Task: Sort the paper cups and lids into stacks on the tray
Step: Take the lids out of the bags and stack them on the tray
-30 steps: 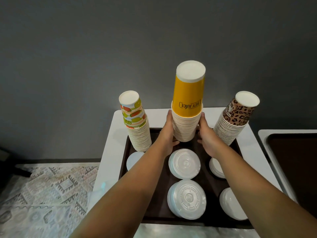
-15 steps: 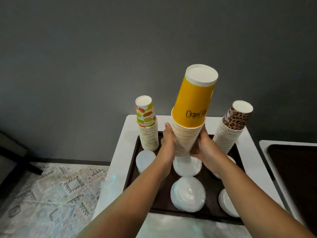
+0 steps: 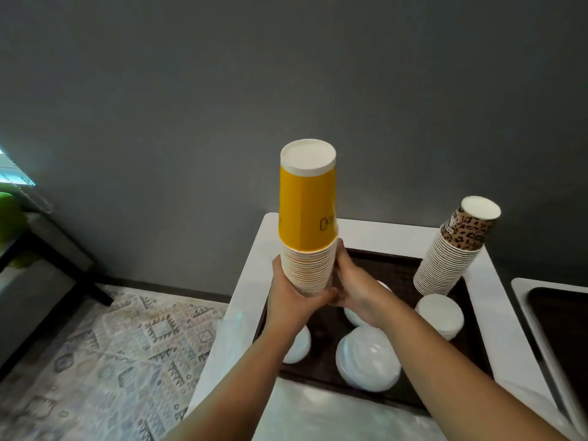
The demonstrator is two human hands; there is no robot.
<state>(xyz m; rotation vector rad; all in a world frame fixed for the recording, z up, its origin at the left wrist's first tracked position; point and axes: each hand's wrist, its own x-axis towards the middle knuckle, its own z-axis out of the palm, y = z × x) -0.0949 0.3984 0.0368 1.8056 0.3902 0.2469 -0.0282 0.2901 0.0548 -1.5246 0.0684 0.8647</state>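
2 hands, L (image 3: 294,297) & R (image 3: 356,286), grip yellow cup stack (image 3: 307,224), prob. above tray (image 3: 397,262)

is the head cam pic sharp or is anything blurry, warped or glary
Head view: the yellow cup stack and leopard cup stack are fairly sharp; the lid stacks look soft and washed out; wide-angle distortion bends the white table edges; a bright window glares at the left edge.
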